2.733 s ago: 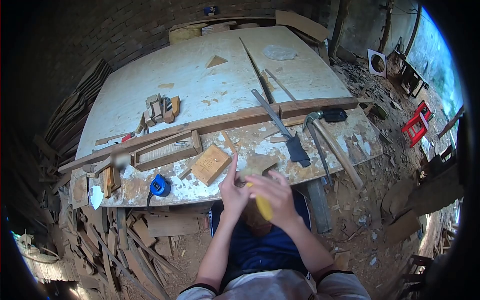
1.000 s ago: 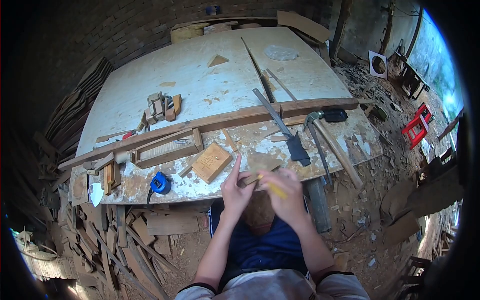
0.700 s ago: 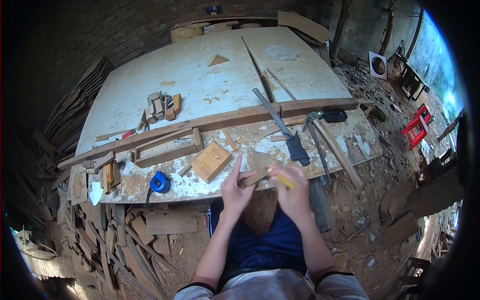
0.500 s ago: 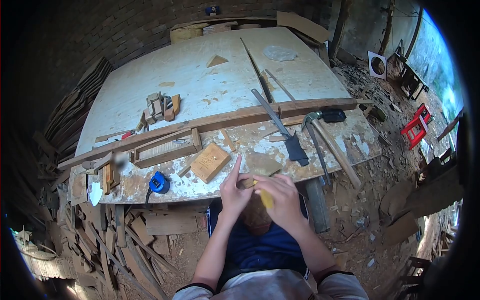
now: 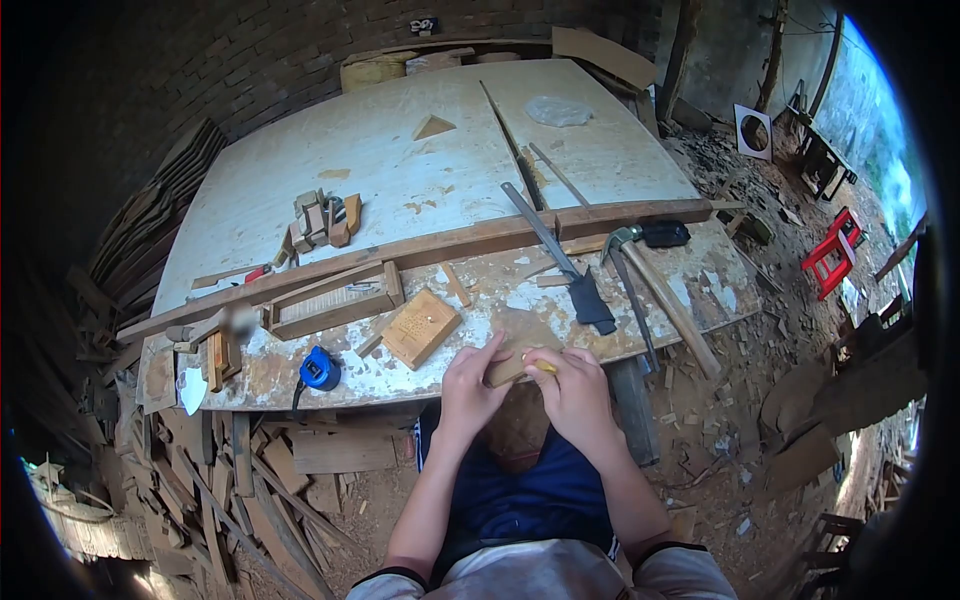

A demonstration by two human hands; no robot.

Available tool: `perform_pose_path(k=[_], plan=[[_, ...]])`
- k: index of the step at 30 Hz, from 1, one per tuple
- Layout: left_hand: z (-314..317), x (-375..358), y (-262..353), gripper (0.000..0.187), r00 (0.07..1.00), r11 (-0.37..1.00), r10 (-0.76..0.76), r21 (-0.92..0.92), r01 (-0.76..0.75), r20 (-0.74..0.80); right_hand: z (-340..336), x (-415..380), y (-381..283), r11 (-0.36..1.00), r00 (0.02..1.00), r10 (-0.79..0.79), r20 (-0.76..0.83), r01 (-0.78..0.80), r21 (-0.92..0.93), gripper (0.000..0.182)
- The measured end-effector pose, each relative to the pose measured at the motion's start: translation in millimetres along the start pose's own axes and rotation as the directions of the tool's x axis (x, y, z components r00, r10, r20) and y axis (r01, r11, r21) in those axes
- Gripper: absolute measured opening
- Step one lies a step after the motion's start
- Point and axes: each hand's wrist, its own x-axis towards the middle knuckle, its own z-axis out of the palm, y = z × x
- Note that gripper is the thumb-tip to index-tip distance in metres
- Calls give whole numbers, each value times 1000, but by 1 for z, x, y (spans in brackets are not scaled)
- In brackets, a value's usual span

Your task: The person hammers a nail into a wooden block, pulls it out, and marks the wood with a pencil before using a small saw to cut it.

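At the table's near edge, my left hand (image 5: pixel 472 388) is closed on a small piece of wood (image 5: pixel 505 371), with its thumb and forefinger along the sides. My right hand (image 5: pixel 580 402) is closed beside it, pinching a small yellow object (image 5: pixel 546 366) against or just above the wood. Most of that yellow object is hidden by the fingers, so its kind cannot be made out. A flat brown piece (image 5: pixel 530 328) lies just beyond my hands. To their left sits a square wooden block (image 5: pixel 422 328) with dark marks on top.
On the worktable (image 5: pixel 330 165) lie a blue tape measure (image 5: pixel 320 369), a wooden frame (image 5: pixel 335 300), a hammer (image 5: pixel 668 295), a saw-like tool with a wrapped handle (image 5: pixel 590 302) and a long wooden beam (image 5: pixel 450 240). Scrap wood (image 5: pixel 240 510) covers the floor at left. A red stool (image 5: pixel 830 255) stands right.
My left forefinger has come down from pointing up to rest on the wood. My right hand has turned, and less of the yellow object shows.
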Motion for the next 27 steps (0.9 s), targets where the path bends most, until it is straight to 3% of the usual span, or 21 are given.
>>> perform_pose_path(k=[9, 11, 14, 17, 18, 21, 22, 25, 27], plan=[[-28, 15, 21, 96, 971, 997, -50, -47, 63, 232, 2, 2, 18, 997, 999, 40, -4, -39, 62, 16], [-28, 13, 15, 97, 982, 1000, -2, -27, 8, 191, 8, 4, 22, 997, 998, 11, -61, -6, 78, 14], [-21, 8, 4, 96, 991, 999, 26, -44, -21, 130, 18, 4, 14, 998, 989, -47, -141, 40, -52, 12], [-18, 6, -1, 100, 997, 998, 7, -70, -1, 82, 39, -6, -5, 968, 966, -250, -72, 251, 9, 16], [-17, 6, -2, 102, 998, 997, -5, -75, 10, 67, 42, -10, -4, 968, 971, -238, 28, 236, 81, 20], [-22, 9, 12, 110, 998, 999, 26, 21, -27, 49, 25, 6, 14, 998, 997, -62, 41, 61, 29, 18], [-21, 9, 12, 116, 998, 998, -18, -59, 21, 58, 26, 10, 21, 998, 997, -29, -70, 25, -57, 19], [-17, 6, 2, 115, 996, 996, -33, -84, 40, 80, 42, -5, 9, 962, 962, -269, -41, 266, -60, 26], [-17, 4, 1, 114, 993, 993, -68, -93, 76, 95, 37, -2, 14, 976, 975, -216, 45, 215, 22, 25]])
